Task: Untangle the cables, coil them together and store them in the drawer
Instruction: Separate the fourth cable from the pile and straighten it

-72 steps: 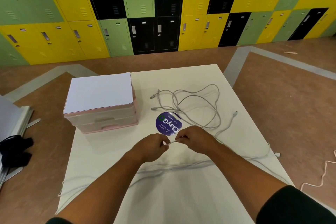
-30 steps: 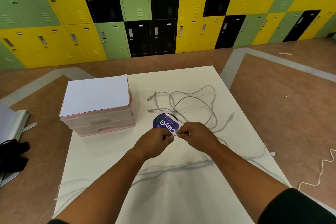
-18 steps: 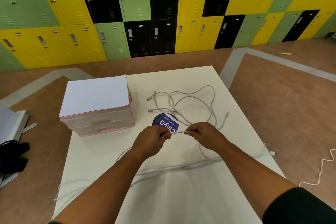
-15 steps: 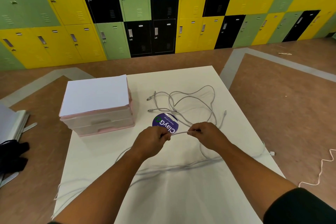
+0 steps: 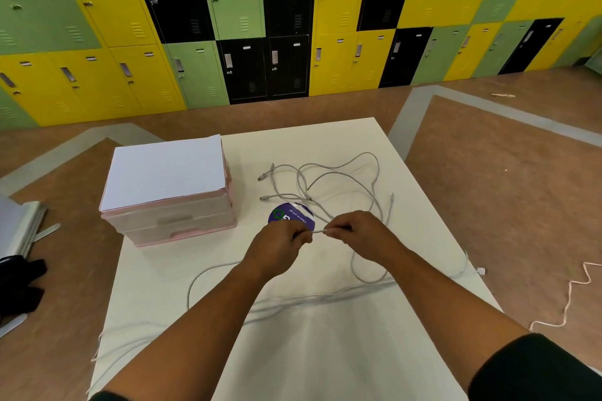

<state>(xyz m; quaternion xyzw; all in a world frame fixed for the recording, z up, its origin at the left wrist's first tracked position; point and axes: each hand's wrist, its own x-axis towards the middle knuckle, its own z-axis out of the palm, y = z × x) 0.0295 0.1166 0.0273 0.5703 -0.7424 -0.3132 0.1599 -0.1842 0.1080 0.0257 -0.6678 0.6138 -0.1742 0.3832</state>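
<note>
Grey cables (image 5: 338, 176) lie in tangled loops on the white table (image 5: 325, 352), with plug ends pointing left. More cable strands (image 5: 325, 298) run across the table under my arms. My left hand (image 5: 280, 247) and my right hand (image 5: 358, 231) are both pinched on one short taut stretch of grey cable (image 5: 319, 231) between them, just above the table. A pink drawer unit (image 5: 172, 218) with a white sheet on top stands at the left, its drawers closed.
A round purple sticker (image 5: 290, 216) lies on the table behind my hands. A black object (image 5: 19, 283) and a grey tray sit on the floor at left. A cord (image 5: 573, 296) lies on the floor at right. Lockers line the far wall.
My hands drew apart along the cable, then came a little closer again. A cable loop has slid into view on the table left of my left arm.
</note>
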